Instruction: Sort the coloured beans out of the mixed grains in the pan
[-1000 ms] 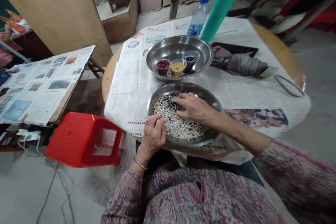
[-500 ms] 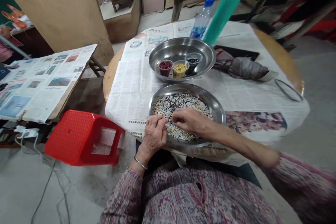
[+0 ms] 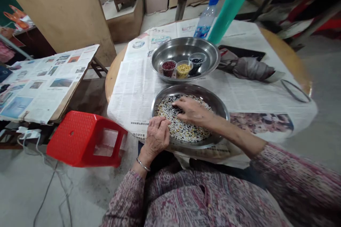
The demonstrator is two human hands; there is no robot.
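A shallow steel plate (image 3: 190, 90) lies at the near edge of the table, spread with a mix of white, black and yellow grains (image 3: 186, 131). My right hand (image 3: 192, 111) rests on the grains, fingers apart and reaching toward the far side. My left hand (image 3: 157, 136) sits at the plate's near rim, fingers curled, with anything inside them hidden. Beyond stands a larger steel basin (image 3: 185, 44) holding small cups of red beans (image 3: 168, 68), yellow grains (image 3: 183, 70) and black beans (image 3: 196, 64).
Newspaper covers the round wooden table (image 3: 286, 55). On it are a plastic water bottle (image 3: 206, 17), a green tube (image 3: 229, 9) and a folded grey umbrella (image 3: 246, 68). A red plastic stool (image 3: 86, 140) stands on the floor to the left, beside a newspaper-covered table (image 3: 50, 81).
My right hand has slid back toward the far side of the plate, compared with half a second ago. My left hand stays at the near rim.
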